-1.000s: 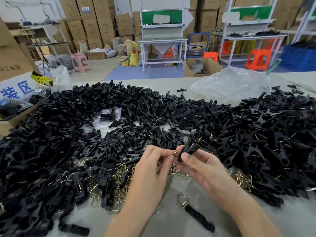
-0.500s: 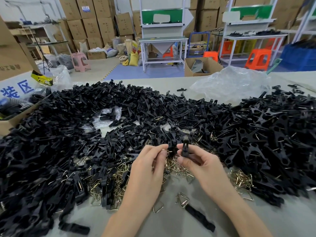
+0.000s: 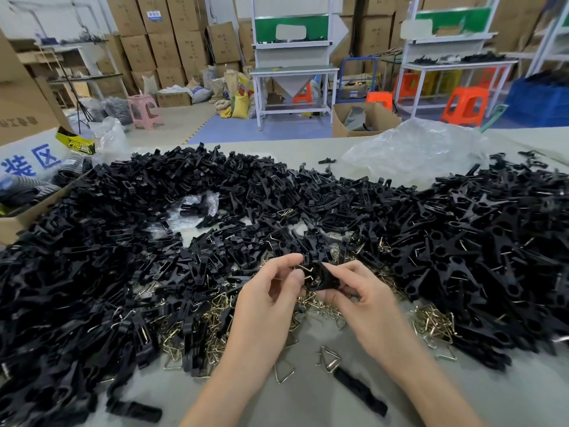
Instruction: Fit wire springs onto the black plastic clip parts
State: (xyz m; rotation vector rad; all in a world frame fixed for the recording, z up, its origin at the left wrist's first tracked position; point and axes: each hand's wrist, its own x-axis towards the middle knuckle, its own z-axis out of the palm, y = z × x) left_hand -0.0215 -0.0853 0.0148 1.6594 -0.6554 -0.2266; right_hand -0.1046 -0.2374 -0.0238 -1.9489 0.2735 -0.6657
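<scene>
My right hand (image 3: 358, 289) grips a black plastic clip part (image 3: 323, 277) just above the table's near middle. My left hand (image 3: 271, 291) pinches a bent wire spring (image 3: 304, 270) and holds it against the clip's left side. The two hands meet over a heap of loose brass-coloured wire springs (image 3: 215, 322). A wide pile of loose black clip parts (image 3: 123, 241) covers the table to the left and behind. Another pile of black clips with wire showing on them (image 3: 477, 257) lies to the right.
A single black clip (image 3: 360, 391) and loose springs (image 3: 329, 359) lie on the grey table (image 3: 308, 405) near my forearms. A crumpled clear plastic bag (image 3: 412, 152) sits at the back right. A cardboard box (image 3: 24, 149) stands at the left edge.
The right hand turned the clip from upright to tilted and brought it left. The left hand's spring now touches the clip; before, the two were a little apart.
</scene>
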